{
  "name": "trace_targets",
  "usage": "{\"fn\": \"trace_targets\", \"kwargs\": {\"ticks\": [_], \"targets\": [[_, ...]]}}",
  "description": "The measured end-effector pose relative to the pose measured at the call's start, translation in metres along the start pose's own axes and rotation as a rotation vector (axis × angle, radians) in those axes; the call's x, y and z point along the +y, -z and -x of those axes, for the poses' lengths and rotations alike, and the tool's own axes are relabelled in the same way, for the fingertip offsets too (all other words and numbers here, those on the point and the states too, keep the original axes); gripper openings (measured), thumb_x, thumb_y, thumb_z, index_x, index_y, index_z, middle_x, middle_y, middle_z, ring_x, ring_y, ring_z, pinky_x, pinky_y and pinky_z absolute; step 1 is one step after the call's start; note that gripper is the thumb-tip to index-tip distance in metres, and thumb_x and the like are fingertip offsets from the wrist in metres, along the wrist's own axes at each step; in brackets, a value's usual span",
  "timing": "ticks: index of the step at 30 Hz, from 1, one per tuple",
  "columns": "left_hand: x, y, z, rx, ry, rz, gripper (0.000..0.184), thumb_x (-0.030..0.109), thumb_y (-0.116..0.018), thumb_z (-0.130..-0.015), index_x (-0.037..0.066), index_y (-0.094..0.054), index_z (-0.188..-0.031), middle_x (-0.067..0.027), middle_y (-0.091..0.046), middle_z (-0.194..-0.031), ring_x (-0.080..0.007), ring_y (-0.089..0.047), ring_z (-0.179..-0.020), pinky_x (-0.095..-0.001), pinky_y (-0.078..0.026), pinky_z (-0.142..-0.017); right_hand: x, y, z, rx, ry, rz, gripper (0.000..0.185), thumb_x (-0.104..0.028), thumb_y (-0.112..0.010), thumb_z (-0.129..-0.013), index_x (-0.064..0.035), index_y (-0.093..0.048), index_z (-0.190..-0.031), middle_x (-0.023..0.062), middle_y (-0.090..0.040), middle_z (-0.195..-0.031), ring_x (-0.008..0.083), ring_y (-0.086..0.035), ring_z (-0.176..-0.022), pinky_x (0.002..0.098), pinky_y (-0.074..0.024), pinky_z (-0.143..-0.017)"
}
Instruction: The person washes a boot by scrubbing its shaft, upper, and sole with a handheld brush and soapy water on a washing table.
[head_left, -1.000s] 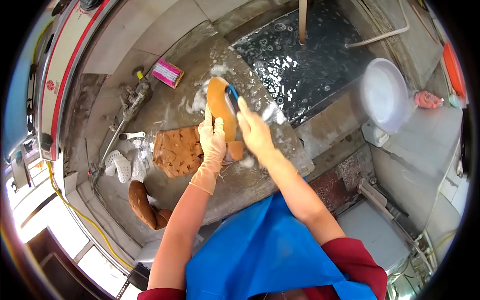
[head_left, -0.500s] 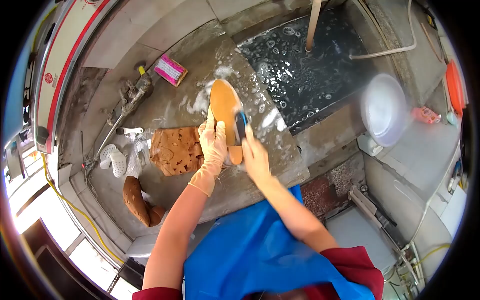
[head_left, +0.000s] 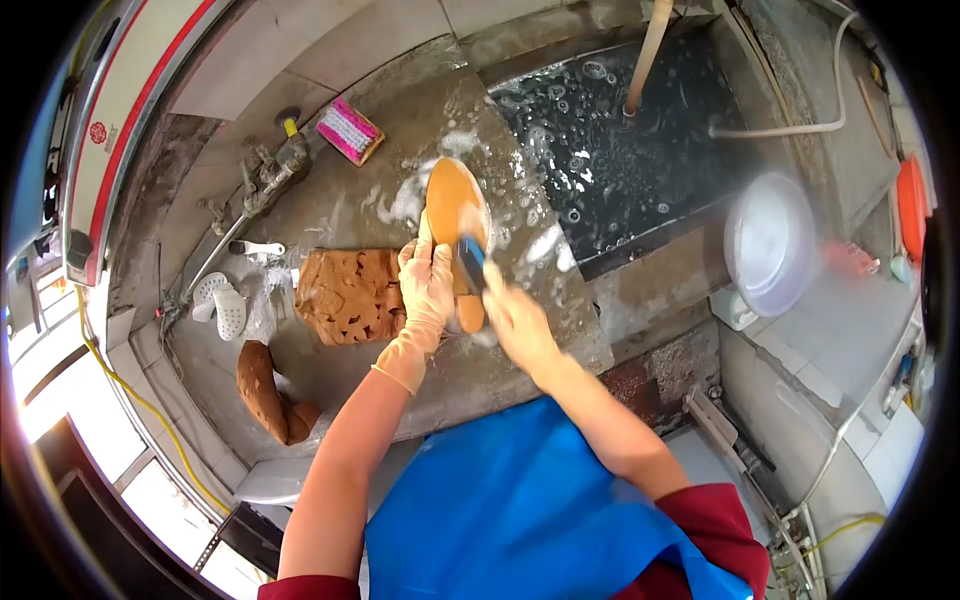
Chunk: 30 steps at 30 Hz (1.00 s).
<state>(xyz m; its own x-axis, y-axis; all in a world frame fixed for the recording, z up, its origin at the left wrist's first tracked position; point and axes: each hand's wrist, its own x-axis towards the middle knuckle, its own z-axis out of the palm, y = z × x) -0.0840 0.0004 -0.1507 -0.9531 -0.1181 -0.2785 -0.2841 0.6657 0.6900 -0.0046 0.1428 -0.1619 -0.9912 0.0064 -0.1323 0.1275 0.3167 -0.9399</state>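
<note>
A brown boot with cut-out holes lies on the wet slab, its tan sole (head_left: 450,195) turned up and its shaft (head_left: 345,295) stretched to the left. My left hand (head_left: 426,285), in a pale thin glove, is closed on the side of the boot by the sole. My right hand (head_left: 518,318), somewhat blurred, grips a scrubbing brush (head_left: 472,258) with a blue and black body. The brush rests against the middle of the sole, where a whitish wet patch shows. A second brown boot (head_left: 262,392) lies on its side at the lower left.
A pink and white scrub brush (head_left: 350,130) lies near the wall, by the tap (head_left: 262,188). White perforated clogs (head_left: 230,312) and a white-handled brush (head_left: 257,248) are at left. Dark soapy water (head_left: 640,150) fills the trough, with a pale plastic tub (head_left: 770,240) beyond its right edge.
The brush in my right hand has shifted left across the sole, from its right edge toward its middle. My left hand stays on the boot. The camera view has moved slightly.
</note>
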Motion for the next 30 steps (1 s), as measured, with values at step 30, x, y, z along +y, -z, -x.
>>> {"fn": "trace_targets", "kwargs": {"ticks": [30], "targets": [[-0.009, -0.004, 0.001, 0.044, 0.017, 0.082, 0.047, 0.015, -0.058, -0.094, 0.016, -0.052, -0.141, -0.0167, -0.056, -0.117, -0.0301, -0.055, -0.104, -0.0368, -0.045, -0.093, -0.066, 0.027, -0.108, -0.283, -0.027, 0.351, 0.047, -0.032, -0.044, -0.101, -0.0205, -0.039, -0.146, 0.0216, -0.064, -0.087, 0.0381, -0.065, -0.078, 0.0486, -0.0502, -0.068]]}}
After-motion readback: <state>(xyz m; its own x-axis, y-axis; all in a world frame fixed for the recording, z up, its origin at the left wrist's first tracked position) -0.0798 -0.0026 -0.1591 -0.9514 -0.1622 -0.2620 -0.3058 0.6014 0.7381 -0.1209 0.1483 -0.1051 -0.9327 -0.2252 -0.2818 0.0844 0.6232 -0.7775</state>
